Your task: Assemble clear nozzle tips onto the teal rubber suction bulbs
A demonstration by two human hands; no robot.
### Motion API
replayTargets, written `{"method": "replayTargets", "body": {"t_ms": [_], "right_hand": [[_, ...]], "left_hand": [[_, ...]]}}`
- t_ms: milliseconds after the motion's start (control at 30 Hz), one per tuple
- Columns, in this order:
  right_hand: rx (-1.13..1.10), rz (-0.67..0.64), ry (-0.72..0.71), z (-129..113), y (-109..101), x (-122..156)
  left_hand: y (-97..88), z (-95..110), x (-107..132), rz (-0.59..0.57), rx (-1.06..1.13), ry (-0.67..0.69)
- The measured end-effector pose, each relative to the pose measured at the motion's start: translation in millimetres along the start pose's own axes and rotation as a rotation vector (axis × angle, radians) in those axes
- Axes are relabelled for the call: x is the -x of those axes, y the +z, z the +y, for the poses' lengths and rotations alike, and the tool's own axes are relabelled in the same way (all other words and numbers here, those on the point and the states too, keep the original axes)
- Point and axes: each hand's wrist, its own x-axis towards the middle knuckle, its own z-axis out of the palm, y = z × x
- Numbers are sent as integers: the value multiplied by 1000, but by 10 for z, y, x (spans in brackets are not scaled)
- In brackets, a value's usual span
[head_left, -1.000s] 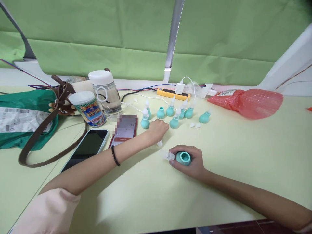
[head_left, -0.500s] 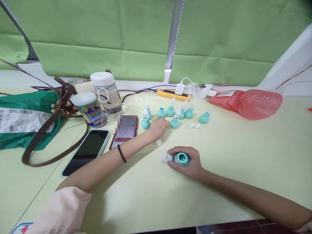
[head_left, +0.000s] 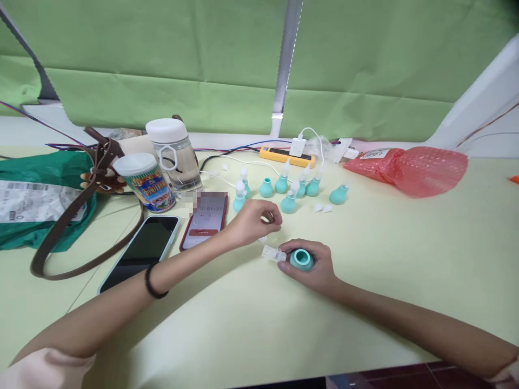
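Head view: right hand wrapped around a teal bulb, its round open mouth facing up; thumb and forefinger of the same hand also pinch a clear plastic piece, which points left, just beside the bulb. The left hand is near it, over the table, fingers curled, thumb brought in toward the fingertips (cannot tell whether anything small is gripped there). A small white piece shows partly beneath that hand. Beyond both hands: a cluster of standing bulbs, most with clear tops, one open; at the right end, a tilted bulb near two white tips. Behind the cluster: a yellow power strip
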Motion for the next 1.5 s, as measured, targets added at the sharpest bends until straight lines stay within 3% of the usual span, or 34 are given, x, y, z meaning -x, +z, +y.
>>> {"method": "replayTargets", "body": {"t_ms": [67,133,300,600,967,1500], "right_hand": [[-10,-5,20,9,15,1],[-25,-11,34,16,29,4],[-32,-32,53,17,41,19],[-21,5,108,11,59,35],[-20,17,149,-8,58,23],[-19,51,155,-12,54,22]], "left_hand": [[-37,54,147,48,362,-103],[-42,83,263,63,573,-206],[-29,68,352,83,792,-346],[-84,57,349,66,854,-404],[-64,40,370,29,879,-382],[58,-29,391,-14,1085,-396]]}}
